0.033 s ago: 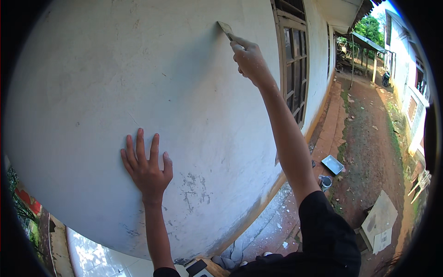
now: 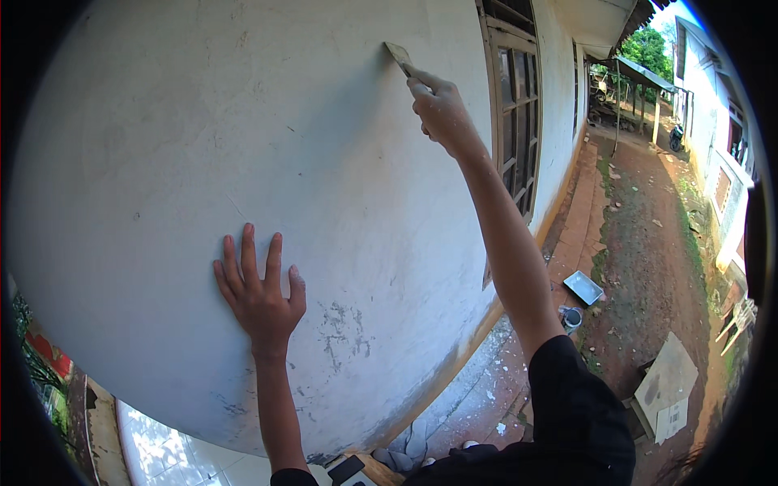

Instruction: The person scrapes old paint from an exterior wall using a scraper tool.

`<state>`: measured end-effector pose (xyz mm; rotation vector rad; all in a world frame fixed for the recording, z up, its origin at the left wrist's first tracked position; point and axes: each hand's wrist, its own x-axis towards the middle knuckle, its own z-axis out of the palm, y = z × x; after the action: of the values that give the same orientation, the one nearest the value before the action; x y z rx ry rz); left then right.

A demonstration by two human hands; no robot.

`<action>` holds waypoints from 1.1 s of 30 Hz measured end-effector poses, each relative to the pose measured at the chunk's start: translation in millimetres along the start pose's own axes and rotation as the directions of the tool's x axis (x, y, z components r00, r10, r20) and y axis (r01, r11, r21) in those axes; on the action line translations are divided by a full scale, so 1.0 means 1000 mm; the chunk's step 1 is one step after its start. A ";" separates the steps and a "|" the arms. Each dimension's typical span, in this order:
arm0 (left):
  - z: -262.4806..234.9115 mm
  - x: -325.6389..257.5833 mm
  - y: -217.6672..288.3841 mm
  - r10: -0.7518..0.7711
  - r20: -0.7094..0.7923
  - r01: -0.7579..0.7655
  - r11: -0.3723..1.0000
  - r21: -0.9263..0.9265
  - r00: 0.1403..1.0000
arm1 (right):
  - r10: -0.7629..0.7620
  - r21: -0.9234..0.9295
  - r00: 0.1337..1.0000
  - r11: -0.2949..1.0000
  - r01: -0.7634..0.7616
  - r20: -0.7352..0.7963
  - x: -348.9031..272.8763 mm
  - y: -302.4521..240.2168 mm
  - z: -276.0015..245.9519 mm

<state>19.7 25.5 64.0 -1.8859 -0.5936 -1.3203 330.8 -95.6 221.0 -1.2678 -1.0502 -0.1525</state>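
A white painted wall [image 2: 186, 146] fills most of the view, with grey patches of worn paint [image 2: 344, 330] low on it. My left hand [image 2: 263, 300] lies flat against this wall, fingers spread and holding nothing. Higher up and to the right, my right hand [image 2: 442, 113] is wrapped round the handle of a scraper [image 2: 398, 55]. The flat blade points up and left, its edge at the wall. Fingers cover most of the handle, and white specks dot the right hand and forearm.
A wooden-framed window [image 2: 517, 105] is set in the wall to the right. Below lie a light blue tray [image 2: 583, 287], a paint can [image 2: 571, 318] and an open cardboard box [image 2: 668, 389]. White flakes litter the brick ledge. Beyond runs a dirt path [image 2: 648, 235] with a parked motorbike.
Almost nothing differs. The scraper and my right hand sit very slightly lower; my left hand stays flat on the wall.
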 end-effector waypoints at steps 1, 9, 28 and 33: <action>-0.001 0.001 0.000 -0.007 0.005 0.007 1.000 -0.006 1.000 | 0.001 -0.009 1.000 1.000 -0.001 -0.004 -0.014 0.006 0.003; 0.001 0.000 -0.002 -0.006 -0.017 0.005 0.999 -0.033 1.000 | 0.085 0.047 0.992 0.996 -0.081 -0.088 -0.007 0.001 0.011; -0.003 -0.002 -0.008 -0.003 -0.007 0.002 0.998 -0.058 1.000 | 0.197 0.017 0.980 0.980 -0.197 -0.036 -0.004 -0.015 0.010; 0.003 -0.001 -0.002 0.012 -0.017 -0.013 0.997 -0.072 1.000 | 0.230 0.050 0.971 0.973 -0.227 -0.071 0.060 -0.003 -0.032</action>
<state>19.7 29.0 63.4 -1.9312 -0.5309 -1.3646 380.2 -97.4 267.8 -1.3252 -0.8311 -0.0025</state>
